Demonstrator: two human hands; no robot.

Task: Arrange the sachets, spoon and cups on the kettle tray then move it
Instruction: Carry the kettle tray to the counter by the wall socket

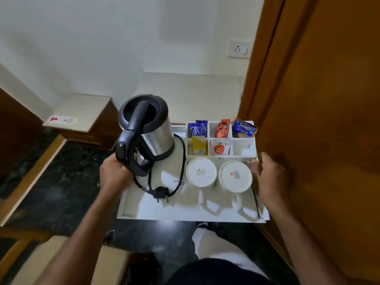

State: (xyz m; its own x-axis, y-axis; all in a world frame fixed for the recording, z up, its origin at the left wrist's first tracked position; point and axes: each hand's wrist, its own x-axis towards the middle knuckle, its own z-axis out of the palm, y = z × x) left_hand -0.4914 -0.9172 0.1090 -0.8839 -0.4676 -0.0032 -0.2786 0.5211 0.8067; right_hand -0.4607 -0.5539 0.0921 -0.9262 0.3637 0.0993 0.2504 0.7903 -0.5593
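Tray (pixel 131 204) loaded, carried above floor: kettle (pixel 147 132) left, cups (pixel 201 171) upturned at front, sachets (pixel 221 138) in back-right compartments. Left hand (pixel 115 174) and right hand (pixel 269 177) clasp opposite edges. Moving step; next, level set-down.

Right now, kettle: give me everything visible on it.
The kettle has a brushed-steel body with a black lid, handle and base ring. It stands upright on the left part of the white tray, lid shut. Its black cord loops around the base, and the plug lies on the tray floor in front. The left hand grips the tray edge right beside the handle; whether they touch is unclear.
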